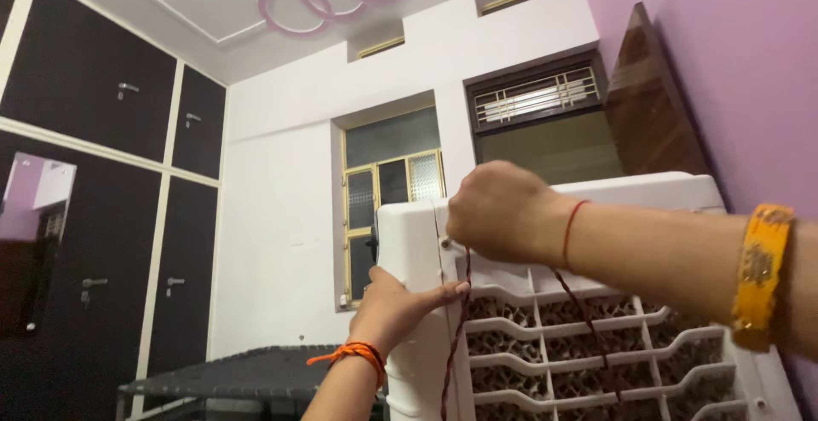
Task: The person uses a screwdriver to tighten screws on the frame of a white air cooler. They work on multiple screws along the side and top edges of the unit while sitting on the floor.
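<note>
The right hand (503, 212) is curled into a closed grip at the top front edge of a white air cooler (596, 302), pinching the upper end of a twisted dark red cord (456, 336) against the plastic. From that grip the cord hangs straight down along the cooler's corner. Just below the grip, the left hand (400, 310) presses its flat, spread fingers against the cooler's side panel, fingertips touching the cord. Under and to the right of the grip run the cooler's white louvres over brown honeycomb padding. Far below left stands a woven cot (239, 374).
</note>
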